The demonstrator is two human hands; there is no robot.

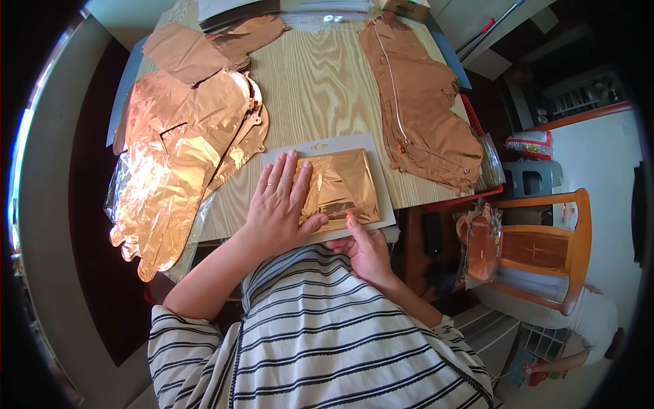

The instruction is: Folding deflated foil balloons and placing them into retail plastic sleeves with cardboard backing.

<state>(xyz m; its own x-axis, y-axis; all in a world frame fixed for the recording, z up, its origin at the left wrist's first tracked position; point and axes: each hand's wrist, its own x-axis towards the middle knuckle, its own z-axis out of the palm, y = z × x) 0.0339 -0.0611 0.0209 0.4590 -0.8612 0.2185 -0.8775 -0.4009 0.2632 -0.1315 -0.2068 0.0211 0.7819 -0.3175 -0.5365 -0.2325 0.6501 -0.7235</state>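
Observation:
A folded rose-gold foil sheet (351, 178), likely a flat foil balloon, lies on a pale backing card (325, 144) with a hanging slot at its far edge. The card sits at the near edge of the table, close to my body. My left hand (278, 198) rests on the left part of the foil, palm down, fingers stretched out. At the near right corner, my right hand (368, 253) pinches the card and foil, thumb on top and fingers underneath. The fingers' undersides are hidden.
Flat rose-gold foil balloons (180, 150) are piled on the wood-grain table (310, 75) at left. Another foil stack (429, 102) with a white cord lies at right. Beyond the table's right side stand a wooden chair (579, 238) and another person (596, 320).

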